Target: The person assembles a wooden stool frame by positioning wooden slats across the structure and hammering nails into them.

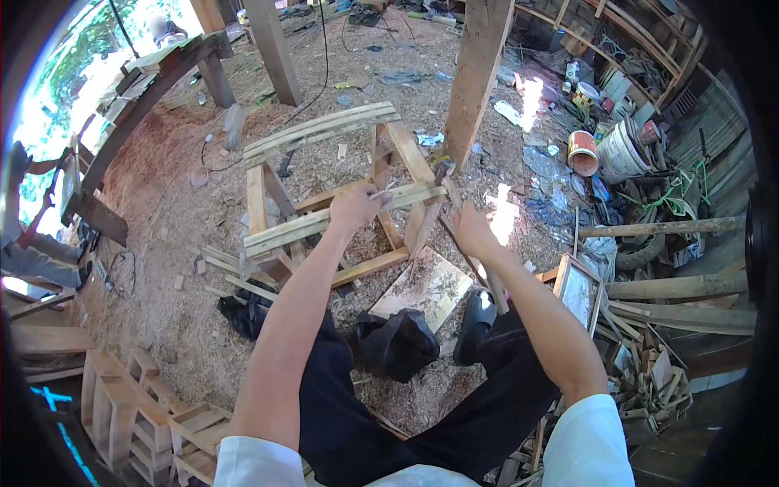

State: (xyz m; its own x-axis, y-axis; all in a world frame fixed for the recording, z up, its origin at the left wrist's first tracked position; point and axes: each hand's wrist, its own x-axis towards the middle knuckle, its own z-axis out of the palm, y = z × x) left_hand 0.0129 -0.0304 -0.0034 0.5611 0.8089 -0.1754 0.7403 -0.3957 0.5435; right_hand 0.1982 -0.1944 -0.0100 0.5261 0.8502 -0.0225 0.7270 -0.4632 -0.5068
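A low wooden frame of slats and legs stands in front of me on the ground. My left hand (355,206) is closed over its near top slat (296,230), and a thin light sliver shows at the fingertips, too small to name. My right hand (472,230) grips the wooden handle of a hammer (497,294). The hammer's head is by the slat's right end, above the frame's corner; I cannot tell whether they touch. Across the frame lies the far top slat (320,132), with no hand on it. A stained board (426,288) rests on the ground below.
A black plastic bag (399,345) lies between my feet. Wooden posts (480,77) rise beyond the frame. Buckets (582,152), bamboo poles (677,286) and scrap wood crowd the right. Small wooden frames (130,410) are stacked lower left. Another person (36,235) is at the left edge.
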